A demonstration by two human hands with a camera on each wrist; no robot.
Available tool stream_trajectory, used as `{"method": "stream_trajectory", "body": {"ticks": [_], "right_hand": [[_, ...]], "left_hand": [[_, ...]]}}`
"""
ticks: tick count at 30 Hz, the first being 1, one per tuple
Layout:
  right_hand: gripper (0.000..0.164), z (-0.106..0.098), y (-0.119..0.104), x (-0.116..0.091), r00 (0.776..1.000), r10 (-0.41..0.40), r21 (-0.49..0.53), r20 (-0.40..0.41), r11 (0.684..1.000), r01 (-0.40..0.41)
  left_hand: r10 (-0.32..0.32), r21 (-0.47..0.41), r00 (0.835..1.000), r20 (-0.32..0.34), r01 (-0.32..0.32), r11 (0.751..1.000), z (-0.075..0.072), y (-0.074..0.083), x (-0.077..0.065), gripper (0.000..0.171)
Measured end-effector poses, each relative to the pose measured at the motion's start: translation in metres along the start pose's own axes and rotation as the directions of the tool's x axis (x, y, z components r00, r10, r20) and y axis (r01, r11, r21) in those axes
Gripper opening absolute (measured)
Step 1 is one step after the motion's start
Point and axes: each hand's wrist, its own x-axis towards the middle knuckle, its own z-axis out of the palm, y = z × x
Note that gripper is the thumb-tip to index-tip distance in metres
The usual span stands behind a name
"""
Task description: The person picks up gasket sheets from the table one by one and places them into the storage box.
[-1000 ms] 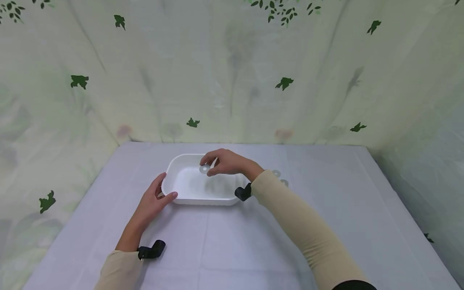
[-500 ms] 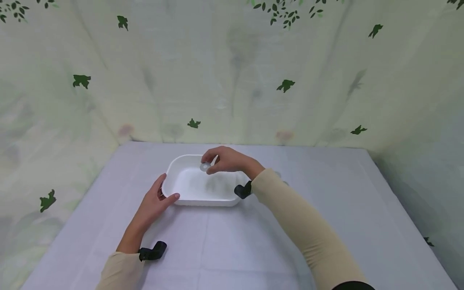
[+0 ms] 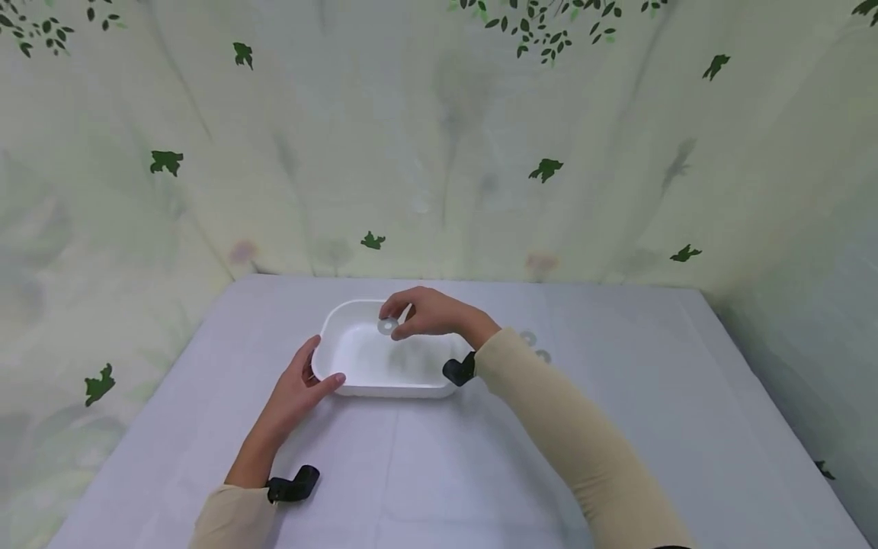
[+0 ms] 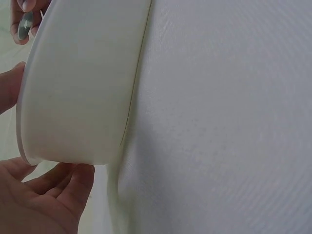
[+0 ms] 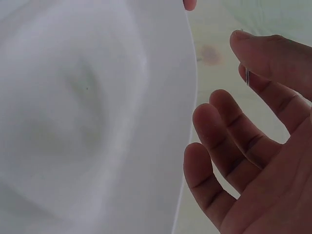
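Note:
A white rectangular tray (image 3: 405, 391) with rounded corners stands on the cloth-covered table. My left hand (image 3: 295, 393) grips its near left corner, the thumb on the rim and the fingers against the outer wall (image 4: 78, 97). Over the tray, my right hand (image 3: 439, 313) pinches a flat grey metal washer (image 3: 387, 326) between thumb and fingertips. The right wrist view catches that washer edge-on (image 5: 247, 78), with the other fingers spread loosely below it. Soft shadows fall on the tray's floor.
Two more washers lie on the table right of the tray, one farther back (image 3: 528, 338) and one nearer (image 3: 543, 356), beside my right sleeve (image 3: 569, 427). A leaf-patterned curtain (image 3: 439, 168) hangs behind the table (image 3: 652, 396) and along its sides.
The head view has shifted slightly. In my right hand the washer tilts a little and now faces the head camera more again. Both hands keep their places at the tray.

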Motion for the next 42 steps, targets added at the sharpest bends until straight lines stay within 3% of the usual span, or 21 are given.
{"method": "stream_trajectory", "body": {"ticks": [7,19,33,42], "right_hand": [[0.034,0.004,0.004,0.002,1.000,-0.018,-0.001,0.017,1.000,0.018],[0.033,0.000,0.007,0.000,1.000,0.009,-0.020,0.015,1.000,-0.008],[0.033,0.002,0.007,-0.001,0.999,0.037,-0.007,0.035,0.999,-0.036],[0.047,-0.003,0.011,-0.008,0.999,0.052,-0.020,0.012,0.998,-0.052]], "left_hand": [[0.007,-0.014,1.000,-0.011,-0.007,1.000,0.004,-0.003,-0.001,0.099],[-0.021,-0.026,1.000,-0.001,0.021,0.999,0.004,0.000,-0.003,0.098],[-0.006,-0.026,1.000,-0.012,0.005,1.000,0.003,-0.002,-0.001,0.096],[0.003,-0.052,1.000,-0.004,-0.003,0.999,0.004,-0.002,0.000,0.099]]}}
